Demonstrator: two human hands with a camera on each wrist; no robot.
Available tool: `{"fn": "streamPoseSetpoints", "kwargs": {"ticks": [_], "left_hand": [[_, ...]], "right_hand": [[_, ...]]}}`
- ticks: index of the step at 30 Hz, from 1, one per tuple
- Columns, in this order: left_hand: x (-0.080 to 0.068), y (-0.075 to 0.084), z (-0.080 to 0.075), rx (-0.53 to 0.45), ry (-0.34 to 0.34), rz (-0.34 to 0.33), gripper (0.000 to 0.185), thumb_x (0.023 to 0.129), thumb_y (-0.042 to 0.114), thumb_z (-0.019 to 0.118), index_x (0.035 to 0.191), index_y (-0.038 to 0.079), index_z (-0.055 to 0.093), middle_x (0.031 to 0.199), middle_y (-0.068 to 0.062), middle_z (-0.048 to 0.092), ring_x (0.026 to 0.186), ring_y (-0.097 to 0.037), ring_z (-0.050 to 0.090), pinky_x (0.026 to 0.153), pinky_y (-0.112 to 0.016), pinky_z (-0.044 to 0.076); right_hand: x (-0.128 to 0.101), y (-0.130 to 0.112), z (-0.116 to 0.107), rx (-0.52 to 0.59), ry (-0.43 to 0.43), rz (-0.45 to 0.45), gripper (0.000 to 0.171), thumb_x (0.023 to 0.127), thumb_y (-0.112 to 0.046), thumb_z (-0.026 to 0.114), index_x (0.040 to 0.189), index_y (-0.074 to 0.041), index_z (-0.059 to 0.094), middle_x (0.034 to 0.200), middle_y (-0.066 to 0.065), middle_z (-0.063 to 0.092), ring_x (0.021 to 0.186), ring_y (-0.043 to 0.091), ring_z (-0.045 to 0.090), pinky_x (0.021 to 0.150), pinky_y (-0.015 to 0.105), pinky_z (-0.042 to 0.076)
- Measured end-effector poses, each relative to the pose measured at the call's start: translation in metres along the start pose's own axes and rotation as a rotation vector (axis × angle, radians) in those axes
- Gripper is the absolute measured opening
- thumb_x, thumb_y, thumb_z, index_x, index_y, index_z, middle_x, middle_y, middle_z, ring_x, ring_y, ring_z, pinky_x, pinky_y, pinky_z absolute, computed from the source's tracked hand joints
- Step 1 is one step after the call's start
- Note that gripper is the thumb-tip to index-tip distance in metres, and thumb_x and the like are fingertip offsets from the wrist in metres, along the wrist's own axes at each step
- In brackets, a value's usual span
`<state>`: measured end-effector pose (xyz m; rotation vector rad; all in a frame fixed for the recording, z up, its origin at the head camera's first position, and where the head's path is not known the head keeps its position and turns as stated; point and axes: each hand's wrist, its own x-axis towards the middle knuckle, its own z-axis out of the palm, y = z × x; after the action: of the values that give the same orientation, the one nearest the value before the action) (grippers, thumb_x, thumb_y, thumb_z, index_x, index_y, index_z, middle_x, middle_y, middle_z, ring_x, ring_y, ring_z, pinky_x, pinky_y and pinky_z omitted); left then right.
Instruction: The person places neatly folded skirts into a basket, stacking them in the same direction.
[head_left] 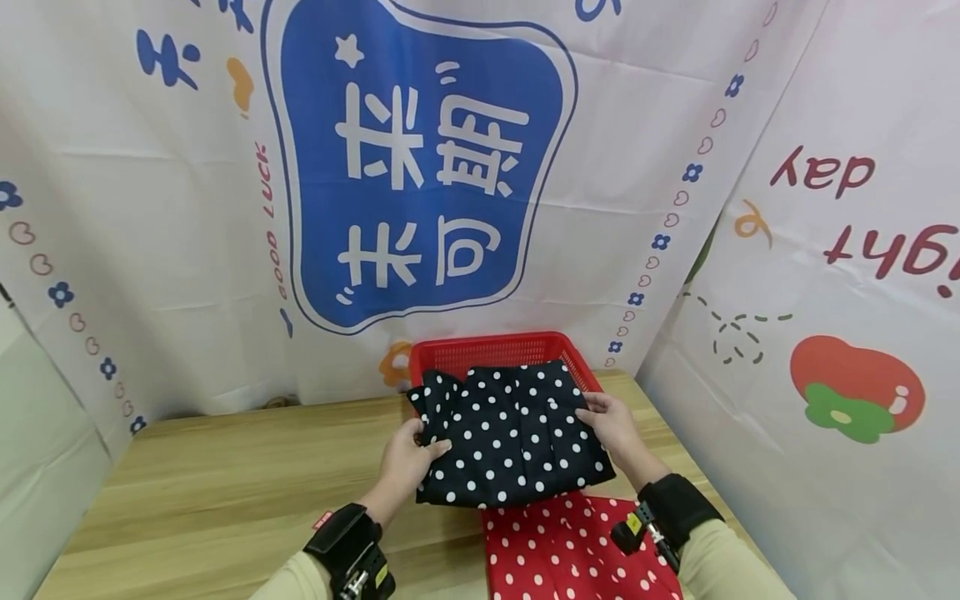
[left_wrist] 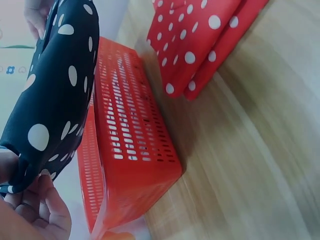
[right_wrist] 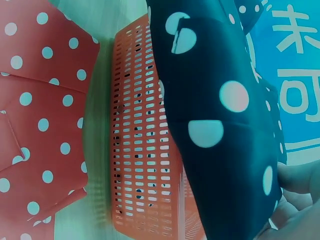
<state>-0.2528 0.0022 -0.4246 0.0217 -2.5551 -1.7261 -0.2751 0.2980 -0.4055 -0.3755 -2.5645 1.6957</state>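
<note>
Above red basket (head_left: 501, 348), hand-held black dotted cloth (head_left: 510, 437).

1. A red slotted basket (right_wrist: 145, 165) sits on the pale counter (right_wrist: 97, 165), seen side-on.
2. A folded navy cloth with white dots (right_wrist: 220, 130) hangs across the basket's upper rim, covering its open side.
3. Fingers (right_wrist: 300, 177) of the right hand (right_wrist: 295, 210) grip the cloth's lower edge, beyond the basket.
4. A red cloth with white dots (right_wrist: 42, 115) lies flat on the counter just beside the basket's outer wall.
5. A blue banner with white characters (right_wrist: 295, 65) stands behind the basket.

one black dotted cloth (head_left: 510, 437), one red dotted cloth (head_left: 577, 550), one red basket (head_left: 498, 350), two hands.
</note>
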Motion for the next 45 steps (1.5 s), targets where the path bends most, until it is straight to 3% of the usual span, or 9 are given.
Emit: {"fn": "streamPoseSetpoints", "kwargs": {"ticks": [10, 14, 20, 27, 35, 45], "left_hand": [[0.01, 0.003, 0.0, 0.037, 0.022, 0.02, 0.018, 0.083, 0.004, 0.074, 0.091, -0.003, 0.06, 0.08, -0.01, 0.058, 0.074, -0.023, 0.052, 0.066, -0.034, 0.044], [0.014, 0.004, 0.0, 0.116, 0.063, 0.057, 0.019, 0.082, 0.006, 0.076, 0.084, 0.0, 0.059, 0.074, -0.008, 0.056, 0.067, -0.022, 0.05, 0.059, -0.031, 0.041], [0.023, 0.009, 0.002, 0.245, 0.079, 0.039, 0.029, 0.081, 0.012, 0.078, 0.073, 0.006, 0.051, 0.067, -0.005, 0.05, 0.061, -0.02, 0.046, 0.053, -0.029, 0.031], [0.03, 0.009, 0.007, 0.215, 0.058, 0.017, 0.028, 0.083, 0.01, 0.077, 0.075, 0.005, 0.051, 0.069, -0.005, 0.05, 0.063, -0.02, 0.045, 0.056, -0.029, 0.032], [0.036, 0.004, 0.01, 0.21, 0.091, -0.013, 0.022, 0.084, 0.01, 0.076, 0.083, 0.002, 0.056, 0.073, -0.008, 0.055, 0.066, -0.023, 0.049, 0.057, -0.03, 0.033], [0.047, 0.009, 0.013, 0.224, 0.122, 0.003, 0.021, 0.083, 0.012, 0.077, 0.087, 0.0, 0.061, 0.071, -0.007, 0.055, 0.067, -0.024, 0.049, 0.06, -0.032, 0.033]], "right_hand": [[0.013, 0.0, 0.007, 0.005, 0.011, 0.002, 0.035, 0.098, -0.001, 0.051, 0.132, 0.008, 0.05, 0.123, 0.028, 0.053, 0.106, 0.037, 0.056, 0.097, 0.051, 0.046], [0.018, -0.002, 0.009, 0.002, 0.022, 0.006, 0.035, 0.098, -0.001, 0.052, 0.132, 0.007, 0.05, 0.123, 0.028, 0.053, 0.106, 0.037, 0.055, 0.096, 0.051, 0.046], [0.027, -0.005, 0.011, -0.028, 0.046, 0.007, 0.037, 0.098, -0.002, 0.052, 0.134, 0.007, 0.05, 0.124, 0.027, 0.054, 0.108, 0.037, 0.055, 0.097, 0.05, 0.046], [0.035, -0.008, 0.013, -0.075, 0.088, 0.007, 0.037, 0.097, -0.002, 0.055, 0.133, 0.006, 0.052, 0.125, 0.027, 0.057, 0.11, 0.037, 0.056, 0.099, 0.05, 0.045], [0.049, -0.008, 0.022, -0.116, 0.152, -0.021, 0.034, 0.095, -0.002, 0.058, 0.129, 0.003, 0.058, 0.124, 0.025, 0.059, 0.111, 0.035, 0.056, 0.098, 0.048, 0.046], [0.06, -0.014, 0.02, -0.21, 0.187, -0.083, 0.033, 0.095, -0.002, 0.059, 0.127, 0.002, 0.06, 0.12, 0.024, 0.062, 0.111, 0.035, 0.056, 0.096, 0.048, 0.046]]}}
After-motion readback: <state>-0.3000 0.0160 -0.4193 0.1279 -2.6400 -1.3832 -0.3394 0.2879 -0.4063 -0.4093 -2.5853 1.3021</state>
